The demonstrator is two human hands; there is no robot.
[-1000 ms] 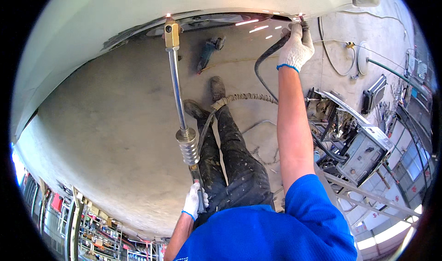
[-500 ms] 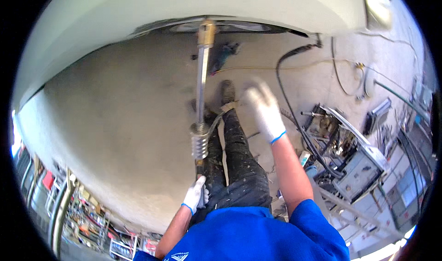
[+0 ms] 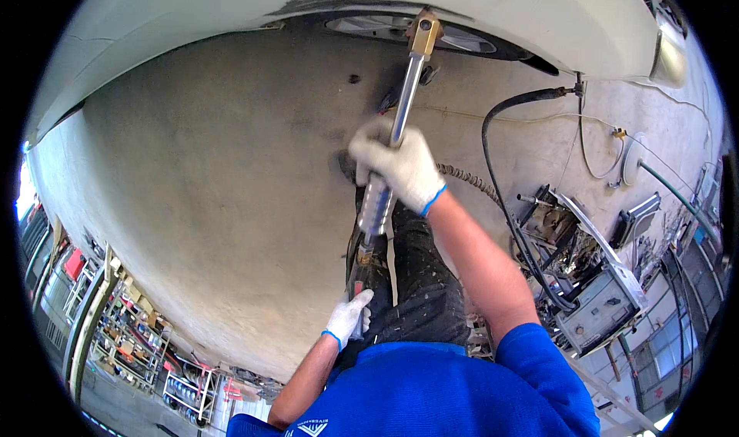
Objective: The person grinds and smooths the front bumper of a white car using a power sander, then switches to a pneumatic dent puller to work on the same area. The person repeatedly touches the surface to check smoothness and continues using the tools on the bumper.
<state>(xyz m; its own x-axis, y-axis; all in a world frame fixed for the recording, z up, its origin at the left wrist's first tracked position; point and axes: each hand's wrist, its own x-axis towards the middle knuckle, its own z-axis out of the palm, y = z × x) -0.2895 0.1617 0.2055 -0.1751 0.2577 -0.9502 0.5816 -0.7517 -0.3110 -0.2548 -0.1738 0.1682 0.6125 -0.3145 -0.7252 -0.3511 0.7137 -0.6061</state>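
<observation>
A long slide hammer [image 3: 414,83] runs from a car's pale body panel [image 3: 539,21] down toward my waist. Its brass-coloured tip [image 3: 425,35] meets the panel's edge above a wheel [image 3: 369,27], or lies just in front of it; I cannot tell which. My left hand [image 3: 348,314], in a white glove, is closed round the dark grip at the lower end. Higher up, my gloved right hand [image 3: 404,164] wraps round the shaft at the ribbed silver sliding weight [image 3: 376,206]. Motion blurs its fingers somewhat.
A thick black hose [image 3: 489,129] hangs from a fitting near the panel and curves down on the right. Scrap metal parts [image 3: 550,221] and a grey metal box [image 3: 600,298] lie beside it. Shelves with small goods [image 3: 127,337] stand at the lower left.
My right hand has come in from the right and closed round the slide hammer. In the picture, the tool has shifted right and now leans; the weight sits a little higher.
</observation>
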